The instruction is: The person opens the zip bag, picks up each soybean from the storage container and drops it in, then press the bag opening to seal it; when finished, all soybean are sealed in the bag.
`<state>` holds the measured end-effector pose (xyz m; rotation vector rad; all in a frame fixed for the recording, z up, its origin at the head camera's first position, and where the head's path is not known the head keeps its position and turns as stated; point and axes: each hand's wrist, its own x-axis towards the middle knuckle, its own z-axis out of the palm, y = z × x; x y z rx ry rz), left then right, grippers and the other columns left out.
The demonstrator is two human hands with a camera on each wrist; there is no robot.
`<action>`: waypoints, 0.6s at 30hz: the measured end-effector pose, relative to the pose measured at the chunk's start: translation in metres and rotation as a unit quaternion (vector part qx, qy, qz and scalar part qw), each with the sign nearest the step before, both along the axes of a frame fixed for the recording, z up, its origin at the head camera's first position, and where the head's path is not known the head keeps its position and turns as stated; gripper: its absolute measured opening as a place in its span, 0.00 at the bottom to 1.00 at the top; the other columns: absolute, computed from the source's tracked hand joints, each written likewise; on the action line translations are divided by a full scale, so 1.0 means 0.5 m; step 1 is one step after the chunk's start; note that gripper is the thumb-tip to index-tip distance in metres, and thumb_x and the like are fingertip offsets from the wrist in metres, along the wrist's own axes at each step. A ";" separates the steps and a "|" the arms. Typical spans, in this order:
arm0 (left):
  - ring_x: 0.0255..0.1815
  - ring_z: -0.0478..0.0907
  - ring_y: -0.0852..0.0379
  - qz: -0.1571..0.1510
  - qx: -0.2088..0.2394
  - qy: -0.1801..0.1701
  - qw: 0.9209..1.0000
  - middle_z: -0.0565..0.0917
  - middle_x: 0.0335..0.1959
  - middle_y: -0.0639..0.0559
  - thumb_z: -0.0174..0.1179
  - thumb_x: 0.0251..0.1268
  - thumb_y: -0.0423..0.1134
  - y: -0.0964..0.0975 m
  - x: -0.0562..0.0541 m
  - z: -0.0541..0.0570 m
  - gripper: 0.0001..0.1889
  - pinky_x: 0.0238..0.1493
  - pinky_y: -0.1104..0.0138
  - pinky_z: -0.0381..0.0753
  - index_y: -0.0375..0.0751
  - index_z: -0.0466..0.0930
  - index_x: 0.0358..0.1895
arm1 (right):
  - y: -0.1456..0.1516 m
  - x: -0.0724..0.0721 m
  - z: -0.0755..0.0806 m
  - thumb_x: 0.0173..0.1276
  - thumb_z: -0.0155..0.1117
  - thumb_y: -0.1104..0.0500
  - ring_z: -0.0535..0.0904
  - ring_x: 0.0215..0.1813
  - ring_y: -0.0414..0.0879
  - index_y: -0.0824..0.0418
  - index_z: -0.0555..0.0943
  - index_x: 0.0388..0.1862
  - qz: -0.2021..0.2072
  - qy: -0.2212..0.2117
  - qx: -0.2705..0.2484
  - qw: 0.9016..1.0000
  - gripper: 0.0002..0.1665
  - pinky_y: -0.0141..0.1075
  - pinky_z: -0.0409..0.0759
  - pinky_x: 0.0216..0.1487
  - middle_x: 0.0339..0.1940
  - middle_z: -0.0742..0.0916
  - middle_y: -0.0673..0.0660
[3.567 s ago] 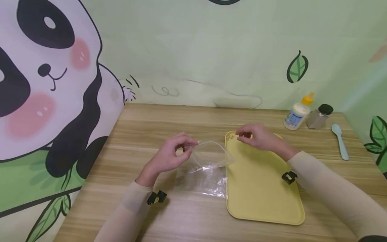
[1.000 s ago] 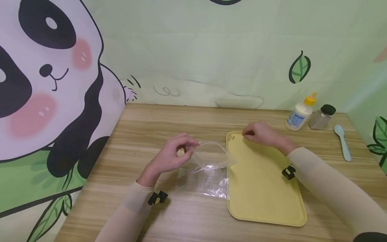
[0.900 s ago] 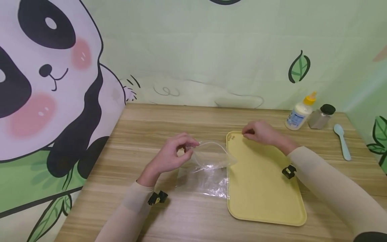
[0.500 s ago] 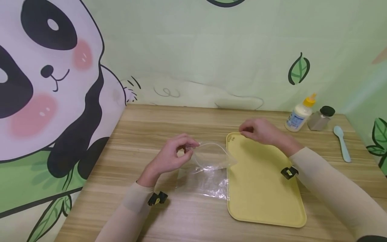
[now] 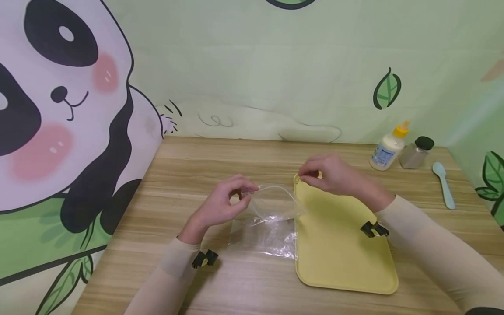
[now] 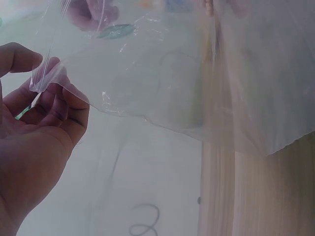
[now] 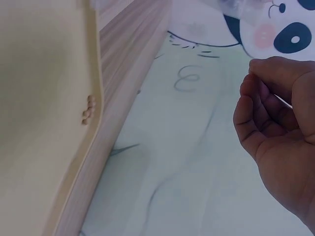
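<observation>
My left hand (image 5: 226,199) pinches the edge of a clear plastic zip bag (image 5: 271,240) between thumb and fingers. The bag's mouth gapes toward the right, and its right edge overlaps the yellow tray (image 5: 342,253). In the left wrist view the thin film (image 6: 142,73) stretches out from the fingers. Over the tray's far left corner hovers my right hand (image 5: 330,175), thumb and fingertips brought together. I cannot tell whether something small is between them. Several tiny tan beads (image 7: 88,110) lie in that tray corner, partly covered by the right hand in the head view.
At the back right stand a white glue bottle (image 5: 387,151) with an orange cap and a small clear jar (image 5: 416,153) with a black lid. A light blue spoon (image 5: 443,186) lies right of them. Behind the wooden table (image 5: 220,153) rises a panda-print wall (image 5: 244,65).
From the tray's far rim, the right hand has moved left, over the corner with the beads. The left hand and the bag have stayed in place.
</observation>
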<state>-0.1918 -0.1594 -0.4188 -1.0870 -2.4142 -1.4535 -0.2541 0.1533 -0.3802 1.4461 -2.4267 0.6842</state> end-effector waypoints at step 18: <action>0.36 0.76 0.58 -0.001 -0.001 0.007 1.000 0.83 0.40 0.42 0.59 0.56 0.26 -0.001 0.001 0.000 0.14 0.34 0.65 0.82 0.33 0.82 0.47 | -0.053 0.067 0.031 0.56 0.72 0.66 0.80 0.31 0.36 0.58 0.85 0.34 0.074 0.012 -0.042 0.996 0.07 0.26 0.80 0.30 0.33 0.86 0.49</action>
